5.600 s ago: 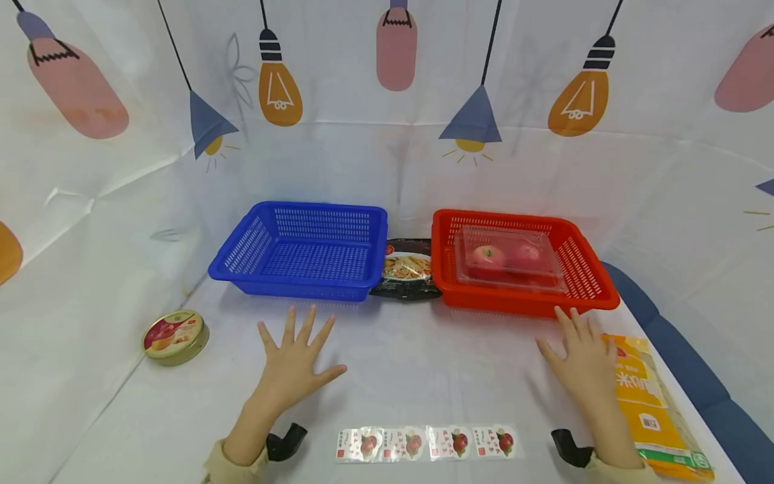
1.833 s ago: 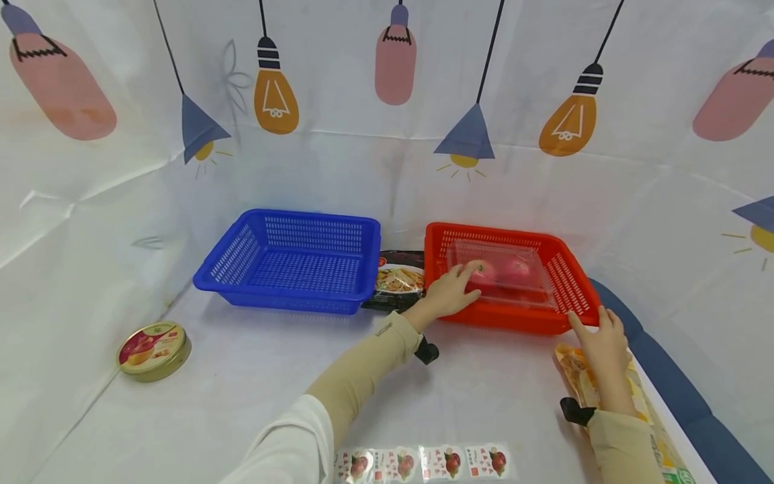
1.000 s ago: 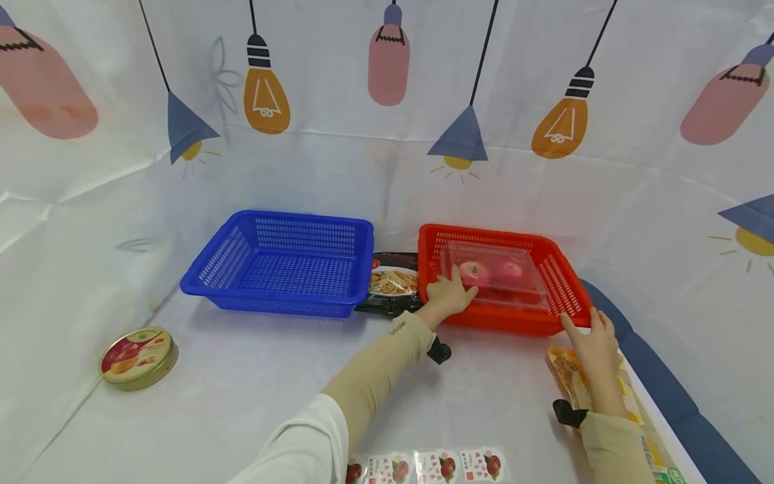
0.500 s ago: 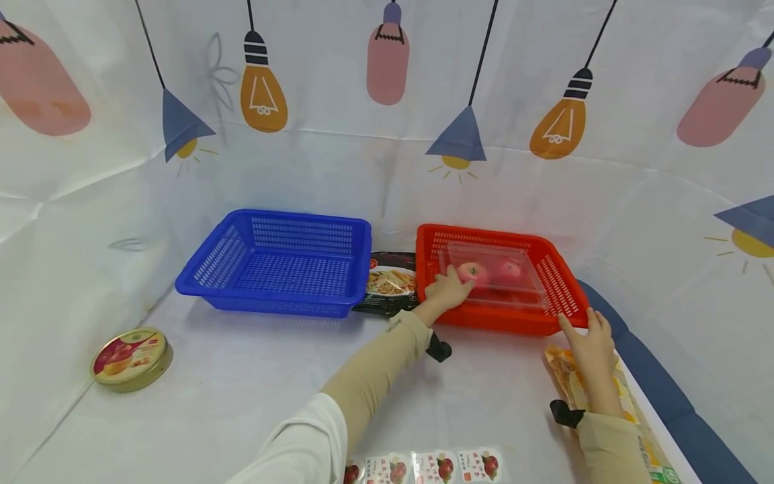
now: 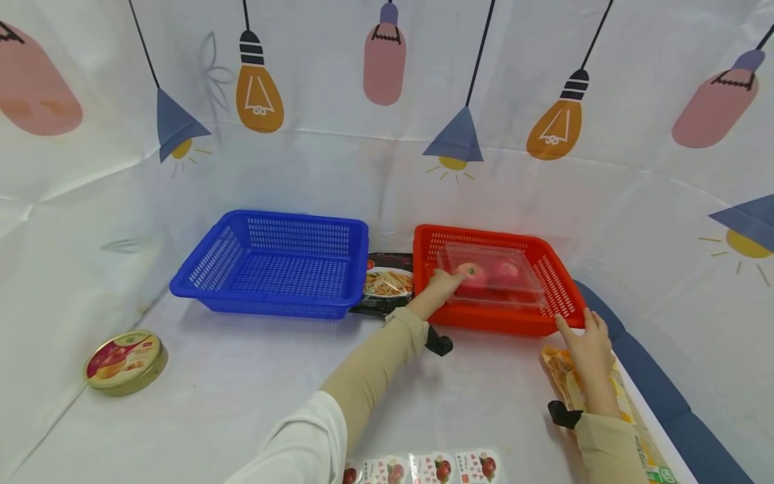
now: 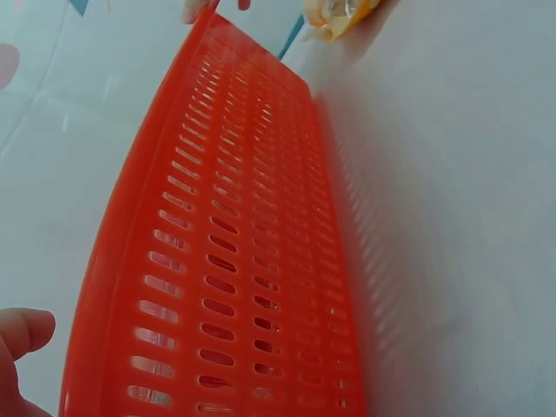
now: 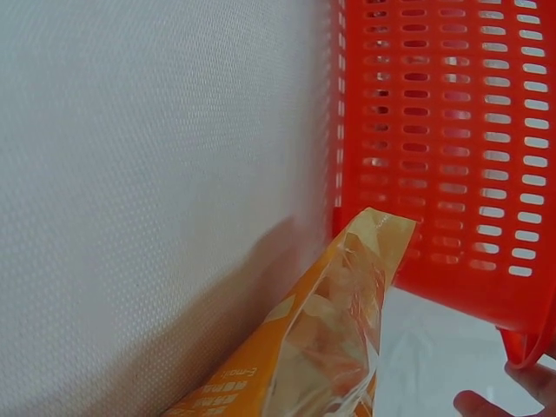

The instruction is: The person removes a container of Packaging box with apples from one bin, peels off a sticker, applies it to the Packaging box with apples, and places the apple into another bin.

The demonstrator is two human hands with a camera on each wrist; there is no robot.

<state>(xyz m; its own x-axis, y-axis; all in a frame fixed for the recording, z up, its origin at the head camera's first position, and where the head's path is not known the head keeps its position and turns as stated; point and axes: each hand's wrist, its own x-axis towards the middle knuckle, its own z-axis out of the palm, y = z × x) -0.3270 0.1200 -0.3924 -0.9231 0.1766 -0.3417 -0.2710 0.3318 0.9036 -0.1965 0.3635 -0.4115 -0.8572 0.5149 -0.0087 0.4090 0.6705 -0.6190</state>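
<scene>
A clear plastic box (image 5: 526,282) with two red apples (image 5: 471,276) under its lid sits in the red basket (image 5: 556,299). My left hand (image 5: 440,285) reaches over the basket's front rim to the box's left end; its thumb lies near the lid and its fingertips are hidden from the head view. At the right front corner, my right hand (image 5: 589,343) holds the basket rim, thumb in front and fingers round the corner. Only the left thumb (image 6: 28,332) shows of that hand in the left wrist view.
A blue basket (image 5: 272,306) stands left of the red one, with a black food packet (image 5: 387,286) between them. A round tin (image 5: 123,363) is far left. A strip of apple stickers (image 5: 432,467) lies at the front. A yellow bag (image 7: 321,356) lies beneath the right forearm.
From apart over the table, both hands have moved to the red basket. The left hand has slid lower beside the box's left end; the right has stayed on the corner.
</scene>
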